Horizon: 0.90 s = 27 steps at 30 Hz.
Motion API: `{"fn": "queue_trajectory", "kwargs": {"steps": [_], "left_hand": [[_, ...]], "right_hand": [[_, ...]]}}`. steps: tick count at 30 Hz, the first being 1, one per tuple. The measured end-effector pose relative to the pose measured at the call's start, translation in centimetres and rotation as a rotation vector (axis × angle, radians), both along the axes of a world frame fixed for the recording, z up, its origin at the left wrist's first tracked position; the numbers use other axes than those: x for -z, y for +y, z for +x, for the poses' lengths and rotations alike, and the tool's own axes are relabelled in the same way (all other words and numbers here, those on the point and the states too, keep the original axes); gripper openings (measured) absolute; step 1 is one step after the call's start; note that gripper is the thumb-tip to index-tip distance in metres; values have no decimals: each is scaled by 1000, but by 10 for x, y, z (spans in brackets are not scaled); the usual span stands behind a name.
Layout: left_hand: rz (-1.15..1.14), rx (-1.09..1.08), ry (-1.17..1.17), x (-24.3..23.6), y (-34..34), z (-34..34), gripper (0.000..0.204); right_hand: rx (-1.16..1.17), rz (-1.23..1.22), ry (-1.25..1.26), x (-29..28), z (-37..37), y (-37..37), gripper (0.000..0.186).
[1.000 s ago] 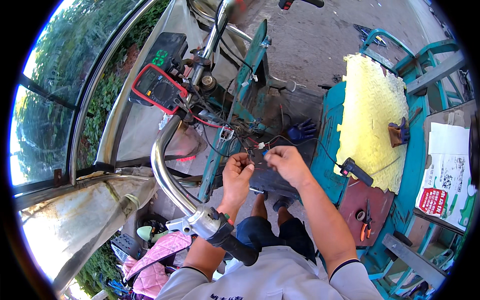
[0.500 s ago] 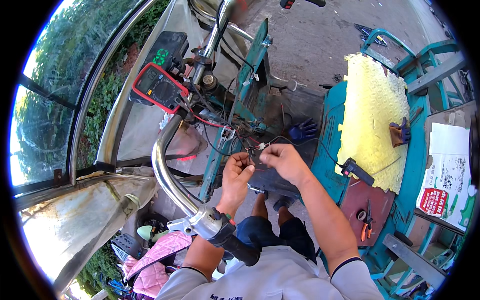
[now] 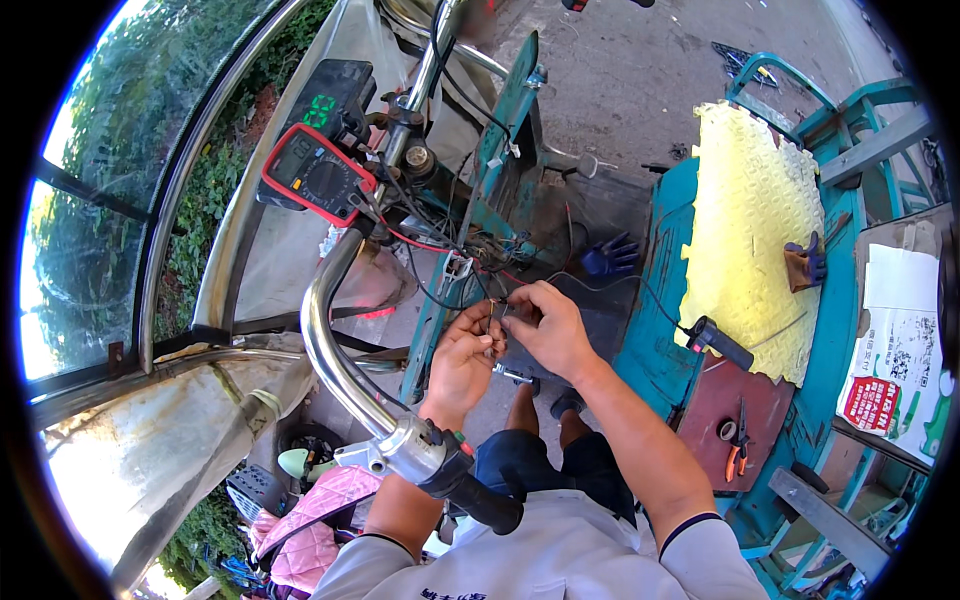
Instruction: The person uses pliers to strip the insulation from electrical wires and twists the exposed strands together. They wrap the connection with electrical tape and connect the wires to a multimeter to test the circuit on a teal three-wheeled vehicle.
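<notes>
My left hand is closed, thumb against fingers, on thin electrical wires. Close beside it, my right hand pinches the same wires from the other side, fingertips nearly touching the left ones. The wire ends are partly hidden by my fingers and too small to make out. Behind my hands, a tangle of wires comes out of the vehicle's teal front frame. A red-rimmed multimeter hangs by the handlebar, its leads running down towards the wires.
A lit display unit sits beyond the multimeter. On the right, a yellow foam mat covers the teal seat box, with a glove on it. A loose handlebar grip, pliers and tape roll lie nearer; another glove rests on the floorboard.
My right hand has moved slightly left and closed in on the left hand at the wires. The white connector seen by my right fingers is now out of sight. The multimeter stays put.
</notes>
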<state>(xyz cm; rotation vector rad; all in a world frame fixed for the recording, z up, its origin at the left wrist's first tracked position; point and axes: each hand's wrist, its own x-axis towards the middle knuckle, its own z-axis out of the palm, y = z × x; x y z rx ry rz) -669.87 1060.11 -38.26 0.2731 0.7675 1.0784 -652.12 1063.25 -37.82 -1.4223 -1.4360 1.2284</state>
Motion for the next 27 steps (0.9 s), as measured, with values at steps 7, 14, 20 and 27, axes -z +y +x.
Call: {"fn": "queue_trajectory", "kwargs": {"steps": [7,14,20,27], "left_hand": [[-23,31,-32,-3,2,-3,43],[5,54,26,-13,6,5,40],[19,52,7,-16,9,7,40],[1,76,118,-22,11,10,28]], "right_hand": [[29,349,-247,-8,1,-1,19],[66,188,18,-21,5,2,7],[10,-174,418,-16,10,4,3],[25,-532,678,-25,19,6,6]]}}
